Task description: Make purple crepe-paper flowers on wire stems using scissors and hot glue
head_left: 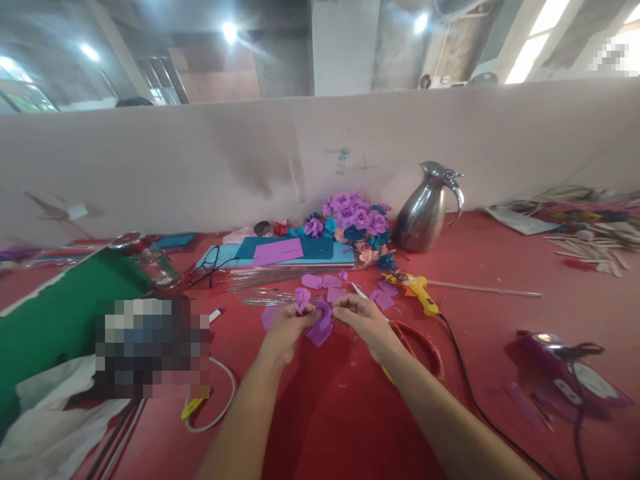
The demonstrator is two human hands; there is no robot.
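Observation:
My left hand (286,331) is closed on purple paper petals (320,328), pinched between thumb and fingers above the red table. A small rolled purple paper bud (302,299) sticks up from the same hand. Close on the right, my right hand (369,321) has thumb and forefinger pinched at the petal's edge. Beneath my right hand and wrist lie scissors with red handles (434,353), partly hidden. Loose purple paper pieces (384,297) are scattered just beyond the hands.
Finished purple paper flowers (350,212) are heaped near the wall, beside a steel jug (424,213). A yellow glue gun (424,296) trails its cord to the right. Glasses (213,263), paper sheets (280,251) and a glass jar (150,260) stand left; a purple device (570,373) lies right.

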